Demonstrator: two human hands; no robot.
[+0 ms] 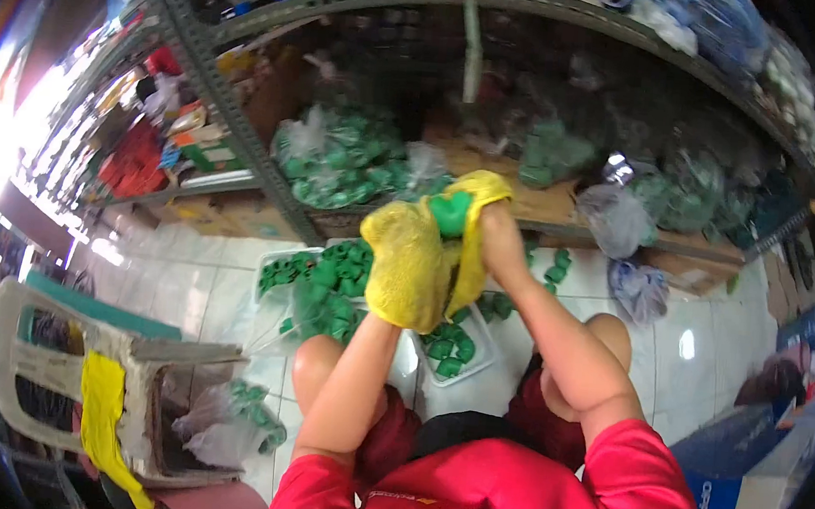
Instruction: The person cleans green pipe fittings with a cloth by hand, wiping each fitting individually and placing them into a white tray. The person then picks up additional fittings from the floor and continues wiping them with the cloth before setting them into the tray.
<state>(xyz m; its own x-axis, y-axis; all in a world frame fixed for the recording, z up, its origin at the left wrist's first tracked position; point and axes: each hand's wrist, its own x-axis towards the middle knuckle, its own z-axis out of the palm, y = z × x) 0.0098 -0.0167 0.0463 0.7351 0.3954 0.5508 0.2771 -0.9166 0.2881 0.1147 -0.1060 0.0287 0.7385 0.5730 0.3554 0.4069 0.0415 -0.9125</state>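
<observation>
Head cam: looks like a wiping or rubbing step on the green piece (449, 214), which sits up in the yellow cloth (407, 266), between both hands and above the white tray (468, 374) of green pieces (449, 365). Right hand (499, 240) seems closed around the cloth's edge, fingers mostly covered. Left wrist (381, 335) runs into the cloth, so can't tell if that hand is wide or narrow. IMO any further rubbing calls for a snug hold on the piece while the cloth shifts, without letting it slip out.
</observation>
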